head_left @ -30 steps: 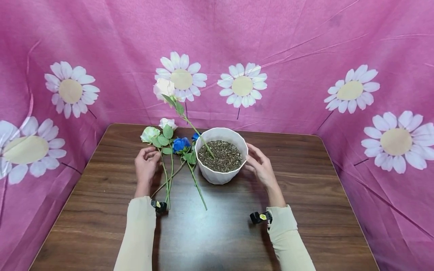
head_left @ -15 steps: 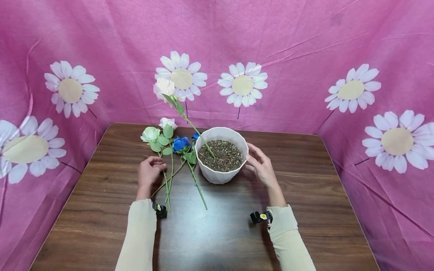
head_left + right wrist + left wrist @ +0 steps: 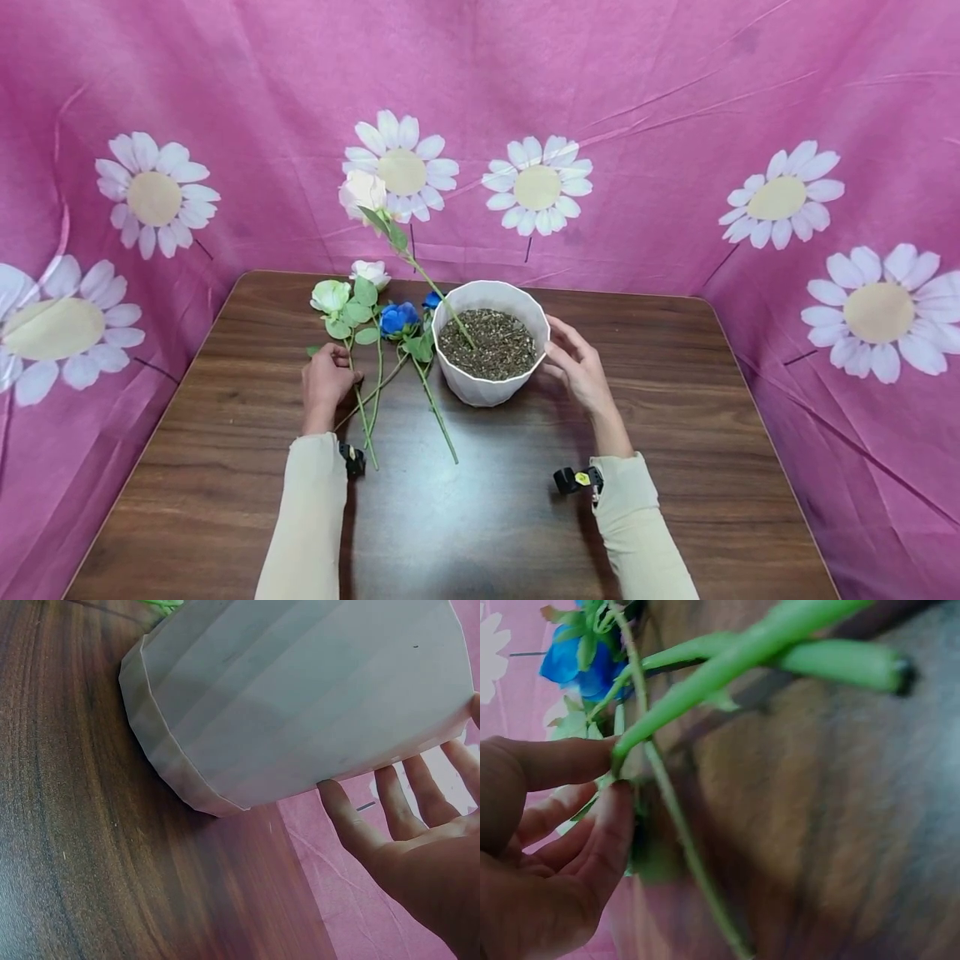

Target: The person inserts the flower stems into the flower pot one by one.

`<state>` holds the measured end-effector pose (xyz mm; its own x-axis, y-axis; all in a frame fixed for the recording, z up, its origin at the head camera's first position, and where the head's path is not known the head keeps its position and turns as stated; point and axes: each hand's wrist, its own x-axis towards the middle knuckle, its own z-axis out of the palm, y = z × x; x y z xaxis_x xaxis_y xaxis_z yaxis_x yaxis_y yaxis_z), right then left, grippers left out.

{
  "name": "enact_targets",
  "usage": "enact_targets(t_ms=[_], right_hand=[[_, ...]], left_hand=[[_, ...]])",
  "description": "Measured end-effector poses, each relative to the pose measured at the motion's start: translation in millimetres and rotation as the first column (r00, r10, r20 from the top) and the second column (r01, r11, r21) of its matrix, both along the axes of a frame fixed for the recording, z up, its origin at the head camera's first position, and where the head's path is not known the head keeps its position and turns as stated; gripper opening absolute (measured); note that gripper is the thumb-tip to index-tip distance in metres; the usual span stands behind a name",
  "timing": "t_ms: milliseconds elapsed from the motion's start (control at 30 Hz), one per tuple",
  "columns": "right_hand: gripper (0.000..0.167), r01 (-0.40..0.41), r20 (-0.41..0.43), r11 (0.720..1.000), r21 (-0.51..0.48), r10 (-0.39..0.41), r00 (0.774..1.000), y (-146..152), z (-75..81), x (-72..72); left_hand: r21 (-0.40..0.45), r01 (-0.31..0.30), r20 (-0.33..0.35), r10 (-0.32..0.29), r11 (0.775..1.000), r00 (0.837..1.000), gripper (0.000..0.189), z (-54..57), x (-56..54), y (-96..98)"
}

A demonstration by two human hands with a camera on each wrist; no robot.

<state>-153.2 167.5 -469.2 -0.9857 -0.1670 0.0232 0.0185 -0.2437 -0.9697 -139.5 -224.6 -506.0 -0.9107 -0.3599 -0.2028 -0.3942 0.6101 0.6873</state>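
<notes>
Gently, the left hand is pinching a green stem

Between thumb and fingertips, this hand is holding the stem of a pale green rose, whose bloom is showing just beyond it. The right hand, with fingers spread, is touching the outer wall of a white pot. This pot is standing on the surface between both hands, nearer to the right one. From its soil, a pale pink rose is leaning toward the left hand's side.
</notes>
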Motion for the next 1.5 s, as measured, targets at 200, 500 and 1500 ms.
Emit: enact_targets(t_ms=[200, 500, 1500], right_hand=[[0.053, -0.001, -0.003, 1.000, 0.007, 0.001, 1.000, 2.0, -1.3, -1.2], [0.053, 0.001, 0.017, 1.000, 0.019, -0.001, 1.000, 0.9, -1.7, -1.1], [0.052, 0.003, 0.004, 1.000, 0.022, -0.003, 1.000, 0.4, -1.1, 0.1]], left_hand=[[-0.023, 0.118, 0.035, -0.117, 0.993, 0.992, 0.046, 6.0, -3.2, -5.5], [-0.009, 0.139, -0.019, -0.140, 0.990, 0.990, 0.039, 5.2, -3.8, -8.5], [0.862, -0.087, -0.214, 0.513, 0.500, 0.831, 0.028, 32.4, -6.7, -17.2]])
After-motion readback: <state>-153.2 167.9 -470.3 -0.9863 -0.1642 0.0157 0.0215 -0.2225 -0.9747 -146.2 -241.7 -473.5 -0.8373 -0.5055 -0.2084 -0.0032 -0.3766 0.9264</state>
